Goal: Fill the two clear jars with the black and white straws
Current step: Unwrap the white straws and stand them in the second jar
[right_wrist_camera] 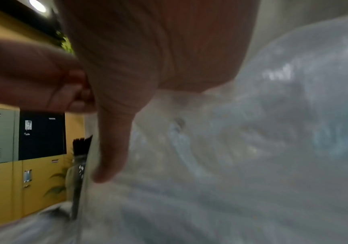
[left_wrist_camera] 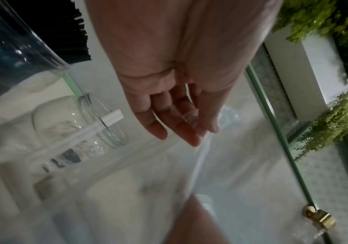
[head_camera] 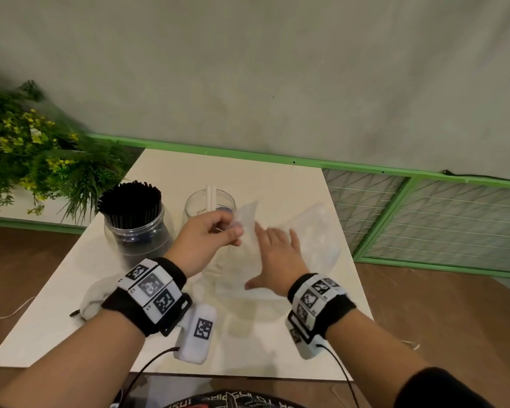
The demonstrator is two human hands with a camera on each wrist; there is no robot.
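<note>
On the white table (head_camera: 292, 184) a clear jar (head_camera: 133, 228) stands packed with black straws (head_camera: 130, 198). Beside it on the right a second clear jar (head_camera: 199, 206) holds two white straws (head_camera: 211, 197). My left hand (head_camera: 236, 229) pinches the edge of a clear plastic bag (head_camera: 315, 231) just in front of that jar; thumb and fingers pinch the film (left_wrist_camera: 191, 118) in the left wrist view. With fingers spread, my right hand (head_camera: 274, 248) lies flat against the bag, thumb (right_wrist_camera: 110, 156) pointing down. The bag (right_wrist_camera: 252, 132) is blurred, and what it holds does not show.
Green plants (head_camera: 27, 148) with yellow flowers stand left of the table. A green-framed mesh fence (head_camera: 424, 201) runs behind and to the right. A pale cloth pouch (head_camera: 92, 301) lies on the table's left side. Brown floor surrounds the table.
</note>
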